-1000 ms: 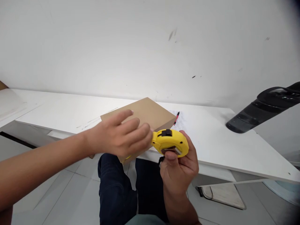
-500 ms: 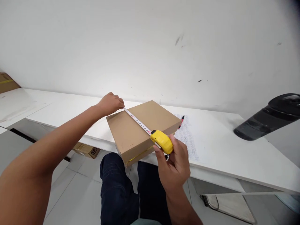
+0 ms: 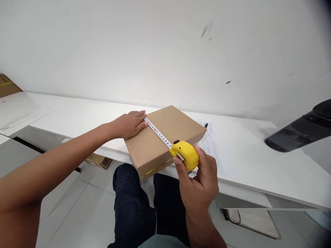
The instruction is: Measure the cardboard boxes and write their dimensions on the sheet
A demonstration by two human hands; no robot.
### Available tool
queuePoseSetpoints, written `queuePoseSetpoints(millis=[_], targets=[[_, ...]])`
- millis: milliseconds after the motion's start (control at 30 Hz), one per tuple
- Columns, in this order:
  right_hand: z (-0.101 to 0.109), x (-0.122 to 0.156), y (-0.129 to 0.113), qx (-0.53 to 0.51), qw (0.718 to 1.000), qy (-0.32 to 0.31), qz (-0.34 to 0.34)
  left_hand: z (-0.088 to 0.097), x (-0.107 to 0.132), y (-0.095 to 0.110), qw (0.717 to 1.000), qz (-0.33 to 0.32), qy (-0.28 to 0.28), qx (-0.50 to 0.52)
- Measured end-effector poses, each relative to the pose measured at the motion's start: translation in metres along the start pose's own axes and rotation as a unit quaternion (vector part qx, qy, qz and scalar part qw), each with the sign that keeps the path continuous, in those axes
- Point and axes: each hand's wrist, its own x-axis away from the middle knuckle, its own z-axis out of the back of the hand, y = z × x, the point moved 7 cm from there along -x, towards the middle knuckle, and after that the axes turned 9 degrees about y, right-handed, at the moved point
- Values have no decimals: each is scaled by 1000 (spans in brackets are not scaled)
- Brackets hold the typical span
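Observation:
A closed brown cardboard box point(image 3: 168, 120) lies at the front edge of the white table, its near corner jutting over the edge. Across its top runs the white blade point(image 3: 157, 132) of a tape measure, pulled out of its yellow case point(image 3: 186, 155). My right hand point(image 3: 200, 179) grips that case just above the near side of the box. At the box's far left edge, my left hand point(image 3: 131, 124) lies flat with fingers stretched out, the thumb apart and beside the blade. The blade's end is hidden under the left fingers.
A written sheet of paper point(image 3: 213, 148) lies right of the box, with a pen point(image 3: 206, 126) partly behind the box. A dark bottle point(image 3: 292, 136) stands at the right. Another carton point(image 3: 99, 160) is below the table; one more box point(image 3: 7, 86) sits far left.
My left hand has gone from pinching the blade's end to lying flat at the box edge. Less blade shows now, and the case has tilted in my right hand. The view has shifted slightly.

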Motion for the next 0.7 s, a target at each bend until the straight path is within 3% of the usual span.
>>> queuePoseSetpoints(millis=[100, 233, 400, 600, 700], targets=[[1, 1, -2, -6, 1000, -2, 13, 4, -1, -8, 997, 22, 5, 76], [0, 2, 0, -11, 1000, -18, 1, 8, -9, -30, 977, 116, 51, 171], [1, 0, -7, -4, 999, -27, 20, -10, -13, -46, 907, 210, 42, 362], [0, 2, -7, -11, 999, -27, 19, -19, -8, -46, 853, 292, -22, 432], [0, 2, -6, -9, 1000, -24, 14, -17, -7, -44, 837, 314, -11, 448]])
